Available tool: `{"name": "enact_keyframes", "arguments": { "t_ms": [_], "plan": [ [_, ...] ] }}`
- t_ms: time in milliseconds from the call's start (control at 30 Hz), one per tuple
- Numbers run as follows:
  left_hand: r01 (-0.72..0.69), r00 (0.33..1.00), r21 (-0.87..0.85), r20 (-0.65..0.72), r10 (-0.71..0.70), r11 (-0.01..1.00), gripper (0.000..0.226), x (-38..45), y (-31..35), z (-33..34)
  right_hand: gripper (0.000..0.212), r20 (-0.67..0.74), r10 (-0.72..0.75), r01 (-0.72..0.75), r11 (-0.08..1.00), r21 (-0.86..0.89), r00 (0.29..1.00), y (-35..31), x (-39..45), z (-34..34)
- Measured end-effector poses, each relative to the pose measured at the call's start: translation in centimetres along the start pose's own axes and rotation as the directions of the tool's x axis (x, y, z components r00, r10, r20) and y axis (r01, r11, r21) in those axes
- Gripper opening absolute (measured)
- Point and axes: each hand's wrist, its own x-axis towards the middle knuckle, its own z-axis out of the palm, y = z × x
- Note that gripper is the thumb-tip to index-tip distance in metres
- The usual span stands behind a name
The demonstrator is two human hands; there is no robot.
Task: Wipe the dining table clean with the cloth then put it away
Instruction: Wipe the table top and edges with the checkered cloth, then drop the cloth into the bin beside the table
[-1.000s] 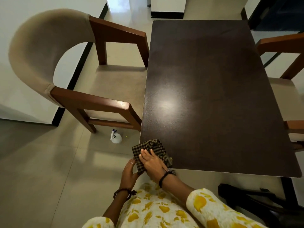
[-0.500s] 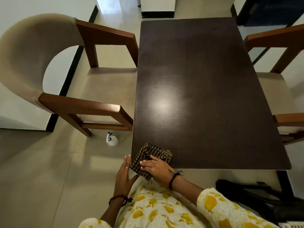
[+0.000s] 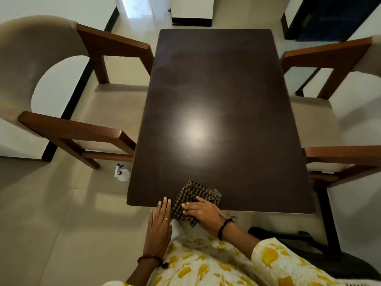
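A dark checked cloth (image 3: pixel 192 195) lies bunched on the near edge of the dark brown dining table (image 3: pixel 222 112), with part of it hanging over the edge. My right hand (image 3: pixel 203 212) rests flat on the cloth, fingers pointing left and pressing it down. My left hand (image 3: pixel 159 226) is held flat with straight fingers just below the table's near edge, beside the hanging cloth, its fingertips at the edge. It holds nothing.
A padded wooden chair (image 3: pixel 68 129) stands at the table's left side and another chair (image 3: pixel 338 124) at its right. A white spray bottle (image 3: pixel 122 174) sits on the tiled floor by the table's near left corner. A dark object (image 3: pixel 292 242) lies on the floor to my right.
My right hand has dragged the cloth toward the near edge, so part now hangs over. My left hand has opened flat beside it. The view has shifted left, bringing the table to centre.
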Motion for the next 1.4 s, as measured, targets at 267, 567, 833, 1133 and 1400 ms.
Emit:
{"name": "enact_keyframes", "arguments": {
  "t_ms": [267, 567, 833, 1133, 1400],
  "plan": [
    [-0.206, 0.978, 0.092, 0.014, 0.206, 0.974, 0.075, 2.3, 12.2, 4.5, 0.044, -0.169, 0.1, -0.096, 0.995, 0.03, 0.981, 6.6, -13.2, -2.1],
    [-0.207, 0.978, 0.127, -0.003, 0.209, 0.97, 0.087, 4.1, 17.6, 6.3, 0.045, -0.281, 0.331, -0.33, 0.943, 0.053, 0.901, 10.9, -23.1, -2.6],
    [-0.543, 0.84, 0.194, 0.144, 0.524, 0.817, 0.081, 6.4, 20.4, 6.5, 0.055, -0.309, 0.575, -0.52, 0.817, 0.249, 0.757, 11.6, -27.1, -1.7],
    [-0.73, 0.68, 0.182, 0.291, 0.673, 0.658, 0.06, 9.9, 24.1, 4.5, 0.055, -0.143, 0.862, -0.743, 0.494, 0.452, 0.486, 9.6, -29.1, -3.6],
    [-0.842, 0.514, 0.04, 0.365, 0.776, 0.538, 0.056, 12.1, 26.4, 2.1, 0.016, 0.331, 0.919, 0.64, -0.123, 0.758, -0.215, 5.6, -30.2, -4.3]
  ]
}}
